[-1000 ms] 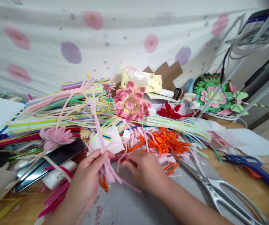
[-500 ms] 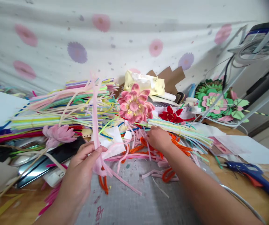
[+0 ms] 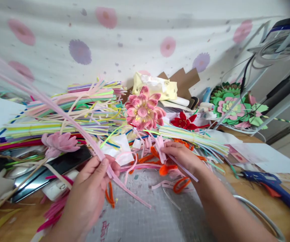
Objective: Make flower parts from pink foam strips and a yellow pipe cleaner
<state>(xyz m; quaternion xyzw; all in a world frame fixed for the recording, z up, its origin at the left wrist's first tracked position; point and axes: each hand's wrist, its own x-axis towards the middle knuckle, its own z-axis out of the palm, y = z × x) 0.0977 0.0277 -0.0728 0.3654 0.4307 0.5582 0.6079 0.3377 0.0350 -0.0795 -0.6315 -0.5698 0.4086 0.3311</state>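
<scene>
Slanting up leftward through the left hand point(image 3: 91, 188), pink strips point(image 3: 73, 124)

Pale pink strips point(image 3: 91, 144), orange pieces point(image 3: 167, 169), grey gridded mat point(image 3: 140, 222)

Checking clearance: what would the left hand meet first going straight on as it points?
Most likely the white paper ahead of the left hand, or the pink loop near it; depth is unclear.

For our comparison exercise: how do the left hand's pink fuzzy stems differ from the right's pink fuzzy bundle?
The long pink fuzzy stems reach past the left hand; the pink fuzzy bundle is short. The stems slant leftward; the bundle stands steeper in the right hand. Both look pink and fuzzy.
</scene>
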